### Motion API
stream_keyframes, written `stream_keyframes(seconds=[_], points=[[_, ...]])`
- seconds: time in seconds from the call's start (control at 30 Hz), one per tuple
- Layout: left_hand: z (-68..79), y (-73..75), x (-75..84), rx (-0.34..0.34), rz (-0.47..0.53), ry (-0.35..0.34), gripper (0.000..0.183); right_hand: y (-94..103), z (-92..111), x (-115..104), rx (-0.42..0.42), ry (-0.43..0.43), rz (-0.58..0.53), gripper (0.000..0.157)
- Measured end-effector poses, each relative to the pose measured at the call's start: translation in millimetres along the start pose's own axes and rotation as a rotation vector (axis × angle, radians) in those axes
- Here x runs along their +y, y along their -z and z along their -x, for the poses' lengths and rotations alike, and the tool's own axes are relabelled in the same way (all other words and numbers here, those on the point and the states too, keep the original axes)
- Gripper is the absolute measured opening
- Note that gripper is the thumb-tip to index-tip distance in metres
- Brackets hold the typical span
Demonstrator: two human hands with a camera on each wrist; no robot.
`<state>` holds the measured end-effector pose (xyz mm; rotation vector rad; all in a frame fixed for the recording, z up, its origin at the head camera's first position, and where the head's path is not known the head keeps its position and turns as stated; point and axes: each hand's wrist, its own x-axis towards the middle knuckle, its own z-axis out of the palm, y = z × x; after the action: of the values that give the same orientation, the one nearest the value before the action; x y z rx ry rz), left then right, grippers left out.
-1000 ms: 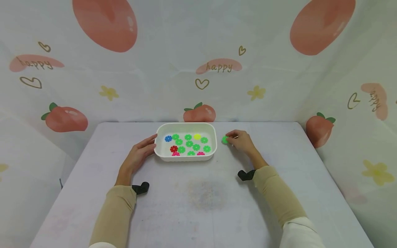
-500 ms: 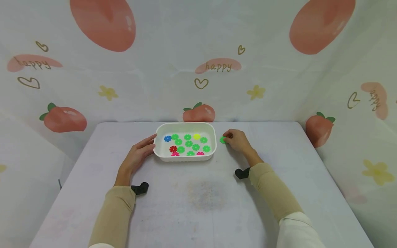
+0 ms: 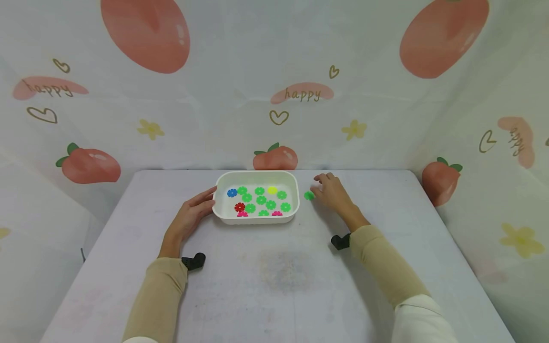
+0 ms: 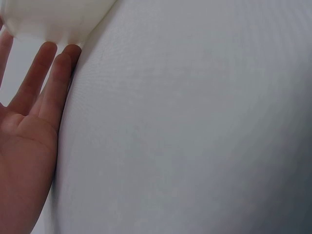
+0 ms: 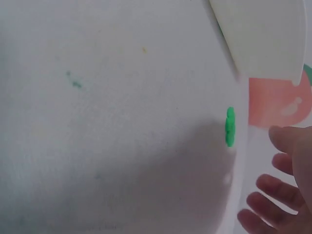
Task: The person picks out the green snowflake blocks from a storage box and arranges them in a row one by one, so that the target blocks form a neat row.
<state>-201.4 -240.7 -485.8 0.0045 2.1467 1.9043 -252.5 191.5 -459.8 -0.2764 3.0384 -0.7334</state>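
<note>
A white plastic tray (image 3: 256, 221) stands near the back of the table, holding several flower-shaped discs. Most are green (image 3: 261, 200); others are a blue disc (image 3: 232, 193), a red disc (image 3: 239, 207), a yellow disc (image 3: 272, 190) and pink ones. My left hand (image 3: 190, 216) touches the tray's left side with fingers extended, as the left wrist view also shows against the tray wall (image 4: 58, 19). One green disc (image 3: 309, 195) lies flat on the table right of the tray. My right hand (image 3: 334, 194) hovers just beside it, fingers parted and holding nothing; in the right wrist view its thumb is apart from the green disc (image 5: 230, 126).
The white table (image 3: 283, 305) ends at a printed cloth backdrop (image 3: 223, 119) close behind the tray. A black wrist mount (image 3: 194, 261) sits on the left wrist and another black mount (image 3: 340, 241) on the right.
The right hand held the green disc, shifted it slightly left, then let it go on the table; its fingers have spread and lifted away. The left hand stays at the tray.
</note>
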Motion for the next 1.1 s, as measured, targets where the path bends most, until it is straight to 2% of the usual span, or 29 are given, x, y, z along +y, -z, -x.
stream_keyframes(seconds=[0.27, 0.63, 1.1], points=[[-1.2, 1.1, -1.0, 0.004, 0.007, -0.007, 0.059, 5.5, 1.8, -7.1, 0.004, -0.011, 0.119, 0.064], [-1.4, 0.1, 0.0, 0.0, 0.013, -0.01, 0.059, 12.6, 4.7, -16.3, -0.046, -0.001, 0.193, 0.079], [-1.3, -0.7, 1.0, 0.011, 0.02, -0.002, 0.059, 17.3, 4.1, -40.6, -0.068, 0.048, 0.253, 0.083]])
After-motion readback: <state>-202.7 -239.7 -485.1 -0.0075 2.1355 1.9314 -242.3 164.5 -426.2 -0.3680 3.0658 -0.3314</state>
